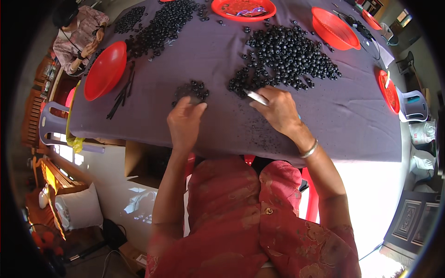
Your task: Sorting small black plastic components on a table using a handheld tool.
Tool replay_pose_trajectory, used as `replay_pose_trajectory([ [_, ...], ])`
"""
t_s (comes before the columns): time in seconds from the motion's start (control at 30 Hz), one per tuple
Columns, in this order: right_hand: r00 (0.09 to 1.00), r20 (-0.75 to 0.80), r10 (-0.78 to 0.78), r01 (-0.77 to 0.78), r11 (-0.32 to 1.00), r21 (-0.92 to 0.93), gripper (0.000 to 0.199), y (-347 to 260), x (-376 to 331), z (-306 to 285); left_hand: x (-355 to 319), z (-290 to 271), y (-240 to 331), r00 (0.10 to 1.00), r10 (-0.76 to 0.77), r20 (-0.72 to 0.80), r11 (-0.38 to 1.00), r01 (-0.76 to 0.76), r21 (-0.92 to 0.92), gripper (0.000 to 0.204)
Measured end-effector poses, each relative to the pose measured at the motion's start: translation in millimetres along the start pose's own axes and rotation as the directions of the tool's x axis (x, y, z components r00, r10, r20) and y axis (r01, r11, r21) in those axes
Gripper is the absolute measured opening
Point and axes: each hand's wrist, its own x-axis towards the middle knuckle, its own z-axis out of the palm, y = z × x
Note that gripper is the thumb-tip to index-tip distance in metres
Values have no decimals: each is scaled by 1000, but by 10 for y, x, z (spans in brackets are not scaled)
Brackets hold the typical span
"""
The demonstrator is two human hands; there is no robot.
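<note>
My left hand (185, 118) hovers over the cloth with fingers curled and thumb near them. Anything between its fingertips is hidden, and they are slightly blurred. Just beyond it lies a small cluster of round black pieces (198, 89). My right hand (281, 110), with a bangle on its wrist, is closed round a slim silvery tool (257, 97); its exact kind is unclear. The tip points at the near left edge of a large heap of similar black pieces (289, 55), bead-like and shiny. Dark crumbs (265, 134) are scattered on the cloth in front of me.
The table has a purple-grey cloth (153, 113). Around it stand a red bowl (105, 72), a red basket (334, 31) and a red tray (232, 16). Thin black sticks (123, 95) lie by the bowl. More black pieces (162, 28) spread at far left, near another person (79, 37).
</note>
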Motion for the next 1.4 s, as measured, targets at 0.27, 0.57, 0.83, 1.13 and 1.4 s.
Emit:
replay_pose_trajectory([
  [0.27, 996, -12, -88, 84, 977, -196, 20, 26, 260, 361, 172, -81, -264, 909, 407, -94, 827, -323, 459, 21],
  [0.57, 994, -26, -103, 106, 978, 180, 18, -449, -178, 36, -351, 327, 233, 866, -178, 468, 815, 396, -423, 17],
  [0.83, 969, 136, -204, 121, 879, 462, 22, -411, -273, -146, -377, 259, 295, 732, -120, 670, 715, 532, -453, 20],
  [1.13, 978, 49, -203, 134, 790, 598, 16, -418, -291, -127, -424, 313, 337, 807, -66, 586, 607, 499, -619, 21],
  [1.4, 972, 189, -141, -51, 656, 753, 10, -425, -313, -131, -426, 305, 382, 766, -7, 643, 545, 542, -639, 19],
])
